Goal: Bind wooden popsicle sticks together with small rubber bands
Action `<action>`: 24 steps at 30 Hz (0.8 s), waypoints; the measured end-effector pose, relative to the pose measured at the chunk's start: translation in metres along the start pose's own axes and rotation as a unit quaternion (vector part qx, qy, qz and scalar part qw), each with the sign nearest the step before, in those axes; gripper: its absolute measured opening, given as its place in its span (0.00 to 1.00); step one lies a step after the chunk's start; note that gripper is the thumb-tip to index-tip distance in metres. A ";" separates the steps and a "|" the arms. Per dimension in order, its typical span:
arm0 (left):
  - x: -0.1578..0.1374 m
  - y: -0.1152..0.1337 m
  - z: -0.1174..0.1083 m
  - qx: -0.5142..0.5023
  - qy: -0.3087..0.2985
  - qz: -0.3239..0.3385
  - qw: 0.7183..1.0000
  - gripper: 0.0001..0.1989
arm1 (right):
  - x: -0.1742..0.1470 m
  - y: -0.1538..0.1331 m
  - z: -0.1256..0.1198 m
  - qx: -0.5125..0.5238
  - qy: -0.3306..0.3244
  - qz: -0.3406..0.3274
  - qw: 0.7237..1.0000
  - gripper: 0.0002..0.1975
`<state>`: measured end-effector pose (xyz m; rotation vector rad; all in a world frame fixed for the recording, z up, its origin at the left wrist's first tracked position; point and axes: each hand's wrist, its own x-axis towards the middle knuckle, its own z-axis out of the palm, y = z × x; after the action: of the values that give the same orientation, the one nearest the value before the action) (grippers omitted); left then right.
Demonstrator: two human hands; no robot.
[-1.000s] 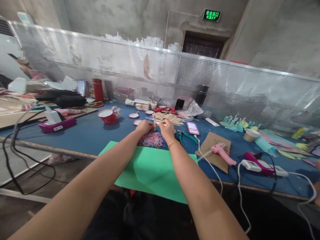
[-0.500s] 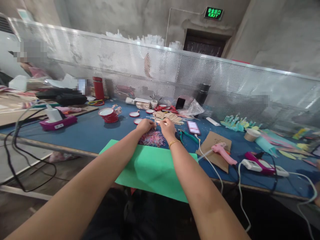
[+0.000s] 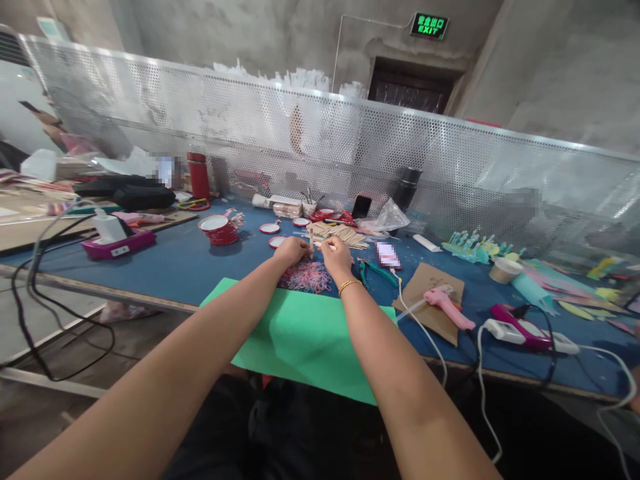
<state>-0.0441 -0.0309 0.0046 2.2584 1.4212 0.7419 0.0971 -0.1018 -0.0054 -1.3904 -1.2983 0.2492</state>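
Note:
My left hand is closed in a pinch on a flat wooden craft stick, which stands upright at its fingertips. Close beside it on the right, my right hand has its thumb and fingers pressed together. What those fingers hold is too small to make out. Just below both hands lies a tangled heap of pink, blue and white loops that look like small rubber bands. A pile of loose craft sticks spreads behind my right hand. Under my forearms, a green sheet hangs over the table's front edge.
Teal-handled pliers and a phone lie right of my hands. A pink glue gun rests on cardboard, with cables near a purple power strip. Red-rimmed round pieces are stacked left. A perforated metal screen stands behind.
The view has shifted very slightly. Both hands stay in the same place, and the upright stick remains in my left fingers.

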 end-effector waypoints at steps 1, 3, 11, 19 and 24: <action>0.000 0.000 0.000 -0.004 0.000 -0.001 1.000 0.14 | 0.000 0.000 0.000 0.003 0.004 0.002 1.000 0.08; -0.001 0.001 -0.001 -0.008 -0.001 -0.001 1.000 0.13 | 0.000 0.000 0.000 0.007 0.006 -0.001 1.000 0.08; -0.001 0.002 -0.002 -0.003 -0.001 -0.002 1.000 0.14 | -0.001 -0.003 -0.001 -0.007 0.006 0.015 1.000 0.08; -0.002 0.002 -0.002 -0.005 -0.006 -0.005 1.000 0.14 | -0.001 -0.005 -0.002 -0.007 0.003 0.013 1.000 0.08; -0.002 0.003 -0.002 -0.007 -0.003 -0.007 1.000 0.13 | -0.001 -0.006 -0.002 0.005 0.004 0.000 1.000 0.08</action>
<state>-0.0438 -0.0342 0.0071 2.2359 1.4230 0.7392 0.0956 -0.1057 -0.0006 -1.3825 -1.2888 0.2489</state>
